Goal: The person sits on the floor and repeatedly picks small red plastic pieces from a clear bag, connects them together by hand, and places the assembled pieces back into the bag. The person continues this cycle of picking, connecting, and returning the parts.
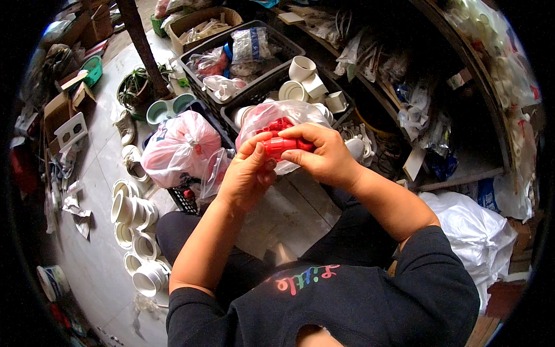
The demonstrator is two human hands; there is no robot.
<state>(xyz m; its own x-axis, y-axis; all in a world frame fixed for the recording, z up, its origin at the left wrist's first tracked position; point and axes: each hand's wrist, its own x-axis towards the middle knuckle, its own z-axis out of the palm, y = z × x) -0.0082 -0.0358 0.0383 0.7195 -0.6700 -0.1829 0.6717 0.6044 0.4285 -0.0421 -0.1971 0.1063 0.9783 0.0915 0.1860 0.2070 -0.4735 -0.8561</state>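
Observation:
In front of me, both my hands meet on a glossy red cylindrical pipe fitting (280, 146). My left hand (251, 165) pinches its left end between thumb and fingers. My right hand (321, 151) wraps over the right side, its thumb along the lower edge; more red shows under those fingers, too hidden to make out. Just beyond, several similar red pieces (276, 125) lie in a clear plastic bag (289, 110) that sits among white pipe fittings. Left of my hands, a tied plastic bag (182, 147) with pinkish contents rests on a dark crate.
White pipe fittings (134, 211) stand along the tiled floor at left. Black crates (191, 61) hold bagged parts and large white fittings (302, 68). A cluttered wooden shelf (485, 69) rises at right, above a white sack (471, 228). A potted plant (133, 87) stands by a post.

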